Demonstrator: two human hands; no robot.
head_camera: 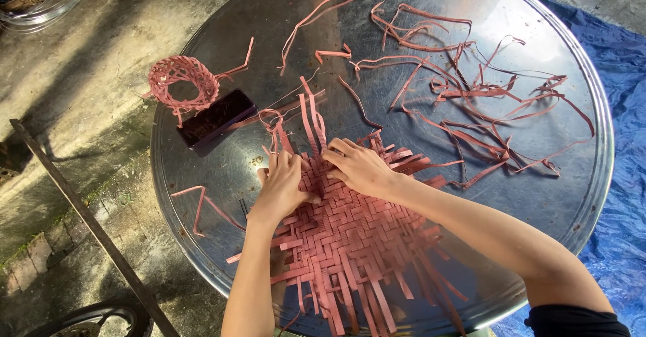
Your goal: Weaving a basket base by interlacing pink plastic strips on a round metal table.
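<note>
Hands: our left hand (281,183) and right hand (360,169) press, grips closed on pink woven mat (350,236) strips; keep weave tight.

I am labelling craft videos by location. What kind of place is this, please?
Probably an outdoor yard used for hand weaving. The round metal tray sits over a mossy concrete floor with a blue tarp beside it, and sunlight casts hard shadows.

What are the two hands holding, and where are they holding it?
Both the left hand and right hand press on the flat pink woven strip mat at its far edge, fingers on its loose strips.
</note>
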